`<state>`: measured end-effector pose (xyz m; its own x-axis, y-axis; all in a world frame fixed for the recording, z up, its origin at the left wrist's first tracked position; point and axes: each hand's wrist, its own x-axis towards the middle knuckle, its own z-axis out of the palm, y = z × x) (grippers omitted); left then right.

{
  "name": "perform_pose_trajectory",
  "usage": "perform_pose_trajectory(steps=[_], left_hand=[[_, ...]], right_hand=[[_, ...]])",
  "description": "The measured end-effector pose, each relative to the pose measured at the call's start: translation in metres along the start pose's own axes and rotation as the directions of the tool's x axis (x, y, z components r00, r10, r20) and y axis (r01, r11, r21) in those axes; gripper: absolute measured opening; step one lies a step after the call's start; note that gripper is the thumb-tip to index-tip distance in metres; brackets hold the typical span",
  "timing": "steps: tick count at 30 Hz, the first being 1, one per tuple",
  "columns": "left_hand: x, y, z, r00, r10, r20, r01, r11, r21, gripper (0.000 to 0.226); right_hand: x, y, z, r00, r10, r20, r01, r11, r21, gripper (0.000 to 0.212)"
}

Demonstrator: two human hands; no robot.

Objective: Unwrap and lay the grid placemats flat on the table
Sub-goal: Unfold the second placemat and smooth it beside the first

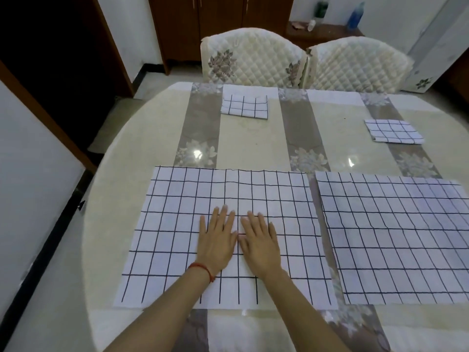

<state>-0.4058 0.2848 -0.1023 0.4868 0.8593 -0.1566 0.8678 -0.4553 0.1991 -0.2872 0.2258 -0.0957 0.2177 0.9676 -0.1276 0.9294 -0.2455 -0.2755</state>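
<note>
A white placemat with a black grid (177,224) lies spread flat on the near side of the table. My left hand (217,240) and my right hand (260,241) press on its middle side by side, palms down, fingers straight. A second grid placemat (396,240) lies unfolded to the right, reaching the frame's right edge. Two more grid placemats stay folded: one folded placemat (244,106) at the far centre, another folded placemat (392,131) at the far right.
The table (253,146) is oval, with a glossy cream and brown striped floral cover. Two quilted chairs (250,57) stand behind its far edge. A wooden cabinet and a shelf with bottles (355,16) stand further back. The floor drops away at left.
</note>
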Motion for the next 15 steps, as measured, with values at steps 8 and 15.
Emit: perform_pose_trajectory(steps=[8,15], left_hand=[[-0.002,-0.005,0.009,0.998,0.004,-0.059,-0.002,0.999,0.032,0.062],[0.0,-0.005,0.015,0.996,-0.006,-0.088,0.01,0.999,0.04,0.061]], right_hand=[[0.012,0.065,-0.022,0.87,0.487,-0.079,-0.477,0.871,0.121,0.064],[0.087,0.002,-0.02,0.984,-0.176,0.034,0.175,0.984,0.02,0.074]])
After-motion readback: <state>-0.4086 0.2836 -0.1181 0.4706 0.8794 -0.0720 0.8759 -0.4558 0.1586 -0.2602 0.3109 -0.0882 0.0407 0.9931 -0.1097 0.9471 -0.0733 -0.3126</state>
